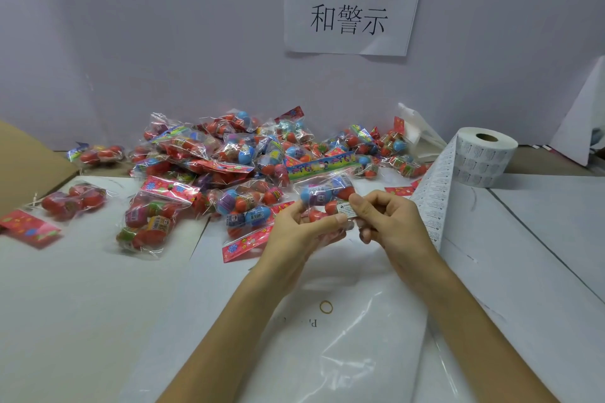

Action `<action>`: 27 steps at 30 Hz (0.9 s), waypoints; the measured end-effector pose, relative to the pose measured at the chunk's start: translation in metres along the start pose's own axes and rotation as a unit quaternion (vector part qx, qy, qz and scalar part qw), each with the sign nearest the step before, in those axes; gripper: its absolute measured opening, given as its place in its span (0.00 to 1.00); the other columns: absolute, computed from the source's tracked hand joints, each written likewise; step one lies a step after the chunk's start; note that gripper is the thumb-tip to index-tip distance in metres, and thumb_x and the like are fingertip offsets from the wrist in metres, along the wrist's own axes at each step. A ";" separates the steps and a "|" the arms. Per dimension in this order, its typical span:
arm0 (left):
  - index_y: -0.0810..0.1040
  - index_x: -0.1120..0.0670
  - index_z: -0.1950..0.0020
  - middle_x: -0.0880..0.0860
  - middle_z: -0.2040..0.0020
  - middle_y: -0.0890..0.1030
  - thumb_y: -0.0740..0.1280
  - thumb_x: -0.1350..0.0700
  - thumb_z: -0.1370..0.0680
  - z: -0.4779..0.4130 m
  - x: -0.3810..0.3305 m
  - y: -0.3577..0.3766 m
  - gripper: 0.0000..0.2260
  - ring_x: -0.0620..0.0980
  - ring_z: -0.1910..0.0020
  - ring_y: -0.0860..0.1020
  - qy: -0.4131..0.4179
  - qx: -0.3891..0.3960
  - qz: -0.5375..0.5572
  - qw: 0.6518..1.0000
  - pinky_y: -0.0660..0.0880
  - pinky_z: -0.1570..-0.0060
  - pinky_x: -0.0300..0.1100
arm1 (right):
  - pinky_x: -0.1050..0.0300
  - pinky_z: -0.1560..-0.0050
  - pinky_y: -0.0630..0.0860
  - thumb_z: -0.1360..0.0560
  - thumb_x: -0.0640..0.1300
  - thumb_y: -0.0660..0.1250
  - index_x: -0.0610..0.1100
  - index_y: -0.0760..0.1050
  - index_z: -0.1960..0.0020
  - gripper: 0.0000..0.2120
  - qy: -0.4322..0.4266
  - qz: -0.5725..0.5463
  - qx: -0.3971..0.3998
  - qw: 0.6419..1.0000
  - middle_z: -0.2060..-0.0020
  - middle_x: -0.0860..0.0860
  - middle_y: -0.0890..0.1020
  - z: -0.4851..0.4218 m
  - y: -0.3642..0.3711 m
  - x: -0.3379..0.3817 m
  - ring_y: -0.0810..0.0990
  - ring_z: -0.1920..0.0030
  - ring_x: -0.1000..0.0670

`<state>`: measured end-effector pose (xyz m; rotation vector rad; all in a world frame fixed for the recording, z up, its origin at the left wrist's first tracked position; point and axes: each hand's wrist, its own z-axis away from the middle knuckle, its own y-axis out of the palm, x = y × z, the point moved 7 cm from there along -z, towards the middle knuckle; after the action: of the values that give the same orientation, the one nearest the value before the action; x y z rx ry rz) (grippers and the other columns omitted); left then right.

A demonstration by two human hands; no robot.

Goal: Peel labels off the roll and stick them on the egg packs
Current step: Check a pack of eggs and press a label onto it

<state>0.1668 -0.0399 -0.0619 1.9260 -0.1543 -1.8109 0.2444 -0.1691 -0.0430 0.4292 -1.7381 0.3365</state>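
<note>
Clear cellophane wraps the egg pack (pixel 322 198), held up over the white table (pixel 98 304). The left hand (pixel 299 229) grips it from below, fingers curled round it and thumb lying along its near edge. The right hand (pixel 388 221), fingers bent, pinches a white warning label (pixel 346 209) against the pack. The label roll (pixel 484 157) stands at far right, its strip (pixel 437 193) trailing down beside the right hand. The pile of egg packs (pixel 229 157) lies behind.
</note>
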 end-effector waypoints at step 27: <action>0.84 0.57 0.46 0.55 0.54 0.86 0.72 0.55 0.22 -0.004 0.004 -0.016 0.08 0.52 0.54 0.83 0.004 -0.088 0.012 0.996 0.79 0.43 0.53 | 0.57 0.67 0.77 0.22 0.32 0.69 0.36 0.78 0.55 0.03 -0.018 0.008 0.033 0.999 0.70 0.47 0.79 0.001 0.006 -0.002 0.76 0.72 0.48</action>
<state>0.1677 -0.0264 -0.0717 1.8009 -0.0143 -1.7396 0.2411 -0.1638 -0.0451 0.4706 -1.7698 0.4008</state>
